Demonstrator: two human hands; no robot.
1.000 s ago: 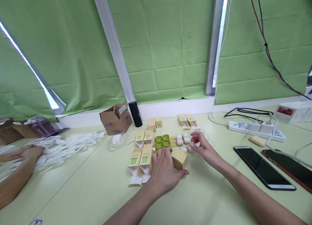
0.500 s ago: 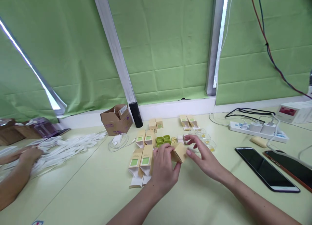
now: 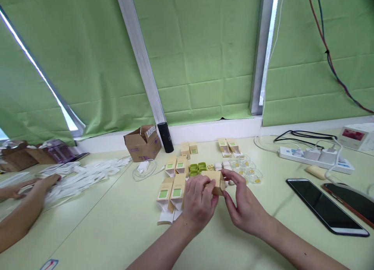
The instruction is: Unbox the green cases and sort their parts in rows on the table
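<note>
A small tan cardboard box [image 3: 217, 181] is held between both hands above the table. My left hand [image 3: 197, 200] wraps round its left side, with the fingers over the top. At the box's right end, my right hand [image 3: 241, 202] pinches with thumb and index finger. Just left of my left hand stand tan boxes with green windows [image 3: 177, 192], their white flaps folded out at the bottom. Behind the held box sit several green trays [image 3: 198, 168], small yellowish pieces [image 3: 210, 167] and clear plastic cups [image 3: 247, 168], partly hidden by my hands.
A cardboard carton [image 3: 143, 143] and a black cylinder [image 3: 165, 137] stand at the back. On the right lie a phone [image 3: 325, 205], another phone [image 3: 350, 200] and a power strip [image 3: 317, 159]. At the left, a co-worker's hands [image 3: 35, 188] work over white strips [image 3: 84, 180].
My right hand has closed its fingers on the right end of the box, from open beside it. The box has turned to lie more level. The view has shifted slightly.
</note>
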